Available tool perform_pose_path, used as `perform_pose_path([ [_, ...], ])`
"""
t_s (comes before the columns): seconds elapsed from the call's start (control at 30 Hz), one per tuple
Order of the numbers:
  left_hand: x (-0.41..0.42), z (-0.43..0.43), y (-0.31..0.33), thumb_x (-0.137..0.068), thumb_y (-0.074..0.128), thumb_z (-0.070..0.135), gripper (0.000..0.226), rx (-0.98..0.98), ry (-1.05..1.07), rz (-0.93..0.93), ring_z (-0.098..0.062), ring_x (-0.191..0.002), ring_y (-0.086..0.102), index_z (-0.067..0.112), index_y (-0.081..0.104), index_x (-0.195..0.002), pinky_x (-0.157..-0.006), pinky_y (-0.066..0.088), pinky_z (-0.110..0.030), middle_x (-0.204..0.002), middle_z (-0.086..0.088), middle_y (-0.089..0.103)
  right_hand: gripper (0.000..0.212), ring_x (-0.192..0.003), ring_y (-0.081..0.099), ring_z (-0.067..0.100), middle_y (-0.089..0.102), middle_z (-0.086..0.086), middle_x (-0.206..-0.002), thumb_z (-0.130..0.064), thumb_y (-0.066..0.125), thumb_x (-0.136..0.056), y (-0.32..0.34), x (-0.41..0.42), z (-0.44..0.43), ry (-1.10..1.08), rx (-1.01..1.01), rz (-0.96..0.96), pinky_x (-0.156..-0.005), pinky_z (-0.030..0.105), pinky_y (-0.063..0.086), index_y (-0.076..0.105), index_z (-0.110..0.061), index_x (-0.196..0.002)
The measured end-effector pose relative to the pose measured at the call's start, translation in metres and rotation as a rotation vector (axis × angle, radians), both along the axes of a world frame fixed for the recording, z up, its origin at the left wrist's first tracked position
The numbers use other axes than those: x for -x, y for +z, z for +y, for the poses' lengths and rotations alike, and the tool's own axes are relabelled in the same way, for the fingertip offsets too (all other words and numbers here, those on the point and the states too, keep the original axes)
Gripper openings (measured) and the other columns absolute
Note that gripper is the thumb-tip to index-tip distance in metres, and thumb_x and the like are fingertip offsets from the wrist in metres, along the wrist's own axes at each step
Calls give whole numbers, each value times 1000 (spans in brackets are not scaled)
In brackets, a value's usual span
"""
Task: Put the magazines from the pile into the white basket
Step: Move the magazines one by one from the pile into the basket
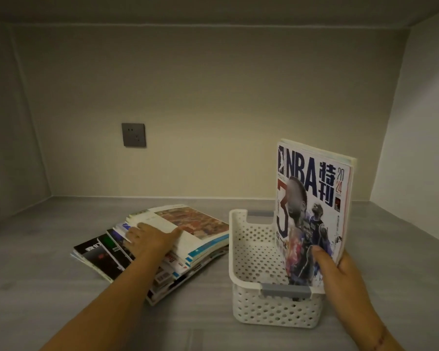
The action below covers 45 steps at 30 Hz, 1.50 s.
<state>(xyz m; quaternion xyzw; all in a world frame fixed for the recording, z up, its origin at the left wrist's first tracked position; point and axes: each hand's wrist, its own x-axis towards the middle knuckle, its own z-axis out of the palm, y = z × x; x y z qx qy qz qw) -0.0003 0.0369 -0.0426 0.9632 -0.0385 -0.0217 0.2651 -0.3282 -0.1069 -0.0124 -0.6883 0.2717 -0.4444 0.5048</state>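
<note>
A fanned pile of magazines (198, 231) lies on the grey surface, left of centre. My left hand (150, 239) rests flat on the pile's top magazine, fingers spread and thumb out along its cover. To the right stands the white perforated basket (249, 252) with grey handles. An NBA magazine (312, 206) stands upright inside the basket against its right side, lower edge down in the basket. My right hand (340, 272) grips this magazine at its lower right edge, thumb on the cover.
A grey wall socket (133, 135) sits on the back wall. Walls close the space at the left, the back and the right. The grey surface (48, 287) stretches in front of the pile and the basket.
</note>
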Motion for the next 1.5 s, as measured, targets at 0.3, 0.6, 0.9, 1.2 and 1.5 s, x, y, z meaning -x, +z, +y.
perform_pose_path([
  [0.3,-22,3,2,-64,80,51,96,303,78,69,-34,-127,43,9,35,-138,-104,40,-45,-138,-15,49,33,-80,49,-7,53,-28,-88,-24,49,-90,-5,3,-7,-41,9,17,-66,16,38,51,-25,-124],
  [0.6,-19,36,11,-68,84,12,69,754,123,179,-39,-111,55,3,46,-126,-93,49,-48,-126,-21,55,40,-86,51,13,54,-3,-105,-24,46,-92,3,4,1,-5,13,66,-86,32,36,45,-21,-131],
  [0.9,-13,42,38,-95,54,25,22,1135,-55,706,-25,-66,63,3,53,-93,-37,53,-25,-82,-16,63,41,-95,51,20,54,1,-108,-22,46,-92,6,4,3,4,-23,80,-88,33,38,44,-18,-133],
  [1.2,0,6,38,-91,60,8,12,1214,-85,547,-22,-61,56,-1,53,-87,-31,46,-19,-77,-15,59,33,-89,55,17,59,4,-107,-22,47,-91,8,7,1,16,-23,82,-85,31,40,50,-20,-124],
  [1.5,59,10,114,-94,56,20,10,1201,-385,-159,-15,-79,64,17,62,-101,-49,50,-17,-91,1,66,39,-105,55,28,59,10,-119,-22,47,-92,5,3,-2,16,-8,125,-98,44,40,46,-15,-130],
])
